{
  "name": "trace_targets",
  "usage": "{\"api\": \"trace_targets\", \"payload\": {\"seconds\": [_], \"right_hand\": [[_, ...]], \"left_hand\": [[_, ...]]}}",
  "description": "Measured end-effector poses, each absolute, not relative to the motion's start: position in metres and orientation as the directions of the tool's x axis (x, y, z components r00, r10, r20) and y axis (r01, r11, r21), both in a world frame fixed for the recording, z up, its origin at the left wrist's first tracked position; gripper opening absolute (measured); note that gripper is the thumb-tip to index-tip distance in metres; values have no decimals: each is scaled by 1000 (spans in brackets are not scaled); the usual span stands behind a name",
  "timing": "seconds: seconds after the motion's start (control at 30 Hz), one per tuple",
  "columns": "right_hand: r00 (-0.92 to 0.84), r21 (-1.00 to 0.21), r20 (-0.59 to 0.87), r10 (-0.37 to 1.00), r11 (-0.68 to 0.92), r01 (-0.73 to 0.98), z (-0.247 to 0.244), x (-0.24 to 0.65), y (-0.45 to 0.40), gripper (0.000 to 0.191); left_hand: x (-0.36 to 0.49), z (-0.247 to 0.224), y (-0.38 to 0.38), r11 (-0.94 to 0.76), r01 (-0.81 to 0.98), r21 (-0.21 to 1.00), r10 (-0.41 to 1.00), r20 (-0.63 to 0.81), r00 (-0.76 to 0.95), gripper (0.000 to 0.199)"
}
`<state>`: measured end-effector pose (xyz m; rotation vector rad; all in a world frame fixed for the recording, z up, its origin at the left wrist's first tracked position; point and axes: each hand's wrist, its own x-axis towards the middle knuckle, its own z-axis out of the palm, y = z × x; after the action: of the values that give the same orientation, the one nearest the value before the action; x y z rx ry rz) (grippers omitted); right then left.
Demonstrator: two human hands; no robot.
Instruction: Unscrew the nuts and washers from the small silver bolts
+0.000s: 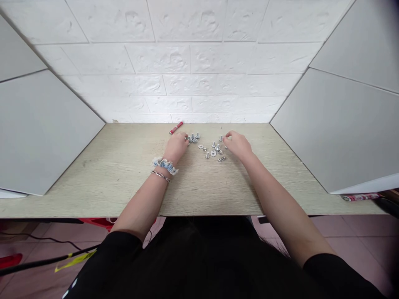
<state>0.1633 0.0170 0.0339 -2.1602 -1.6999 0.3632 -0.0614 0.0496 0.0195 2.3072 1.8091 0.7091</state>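
Note:
Several silver bolts (192, 136) stand close together near the table's back, beside the fingertips of my left hand (177, 147). That hand's fingers are curled together at the edge of this group; what they hold, if anything, is too small to tell. My right hand (237, 143) is closed in a pinch next to an upright bolt (221, 138); whether it grips something there is unclear. Between the hands lie a flat washer (213, 153), a smaller washer (200, 146), a bolt with a washer (217, 147), another bolt (207, 155) and small nuts (223, 158).
A red tube (176, 128) lies behind my left hand near the white brick-patterned wall (193, 83). Grey panels close in both sides of the wooden table (199, 187). Another red-and-white tube (361, 197) lies at the right front corner.

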Motion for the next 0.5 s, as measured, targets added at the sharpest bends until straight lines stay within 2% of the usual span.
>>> {"api": "trace_targets", "payload": {"seconds": [0.13, 0.33, 0.5], "right_hand": [[235, -401, 40, 971, -200, 894, 34, 163, 17, 36], [227, -387, 65, 972, -185, 903, 34, 163, 17, 37], [232, -393, 100, 968, -176, 903, 38, 161, 15, 36]], "left_hand": [[-62, 17, 52, -252, 902, 351, 954, 248, 170, 18], [-62, 19, 50, -280, 897, 341, 944, 270, 192, 17], [-57, 25, 46, -331, 849, 411, 918, 348, 190, 16]]}}
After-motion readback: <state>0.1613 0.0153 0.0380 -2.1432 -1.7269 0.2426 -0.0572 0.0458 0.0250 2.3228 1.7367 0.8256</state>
